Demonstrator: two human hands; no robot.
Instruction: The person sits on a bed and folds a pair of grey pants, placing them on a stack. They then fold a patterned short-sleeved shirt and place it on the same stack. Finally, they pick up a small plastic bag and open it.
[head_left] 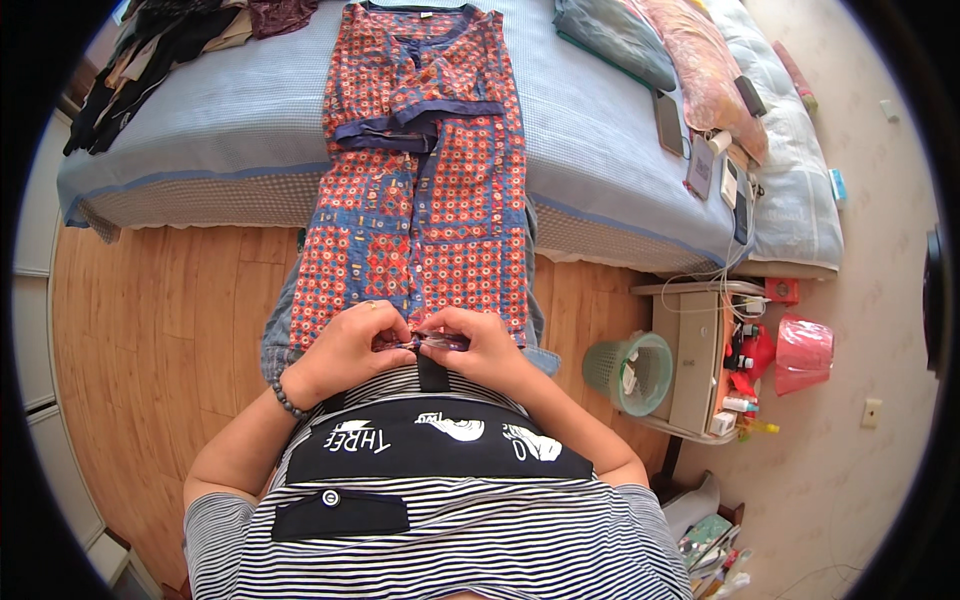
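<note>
A long button-front garment point(465, 200) in red and blue print lies lengthwise, its neckline on the bed and its lower part across my lap. Dark blue bands edge the neckline and the sleeve ends folded over its middle. Small buttons run down the front opening. At the garment's bottom edge, my left hand point(345, 345) pinches the cloth close to the front opening. My right hand point(482, 345) is closed on the same edge just beside it, fingertips nearly meeting. Whether a button sits between the fingers cannot be made out. A dark bead bracelet point(287, 400) circles my left wrist.
The bed point(220, 130) has a light blue cover. Dark clothes point(150, 70) lie piled at its far left. Phones point(669, 122), cables and folded bedding point(790, 190) occupy the right side. A green waste basket point(600, 370) stands by a small cabinet point(695, 365) at right.
</note>
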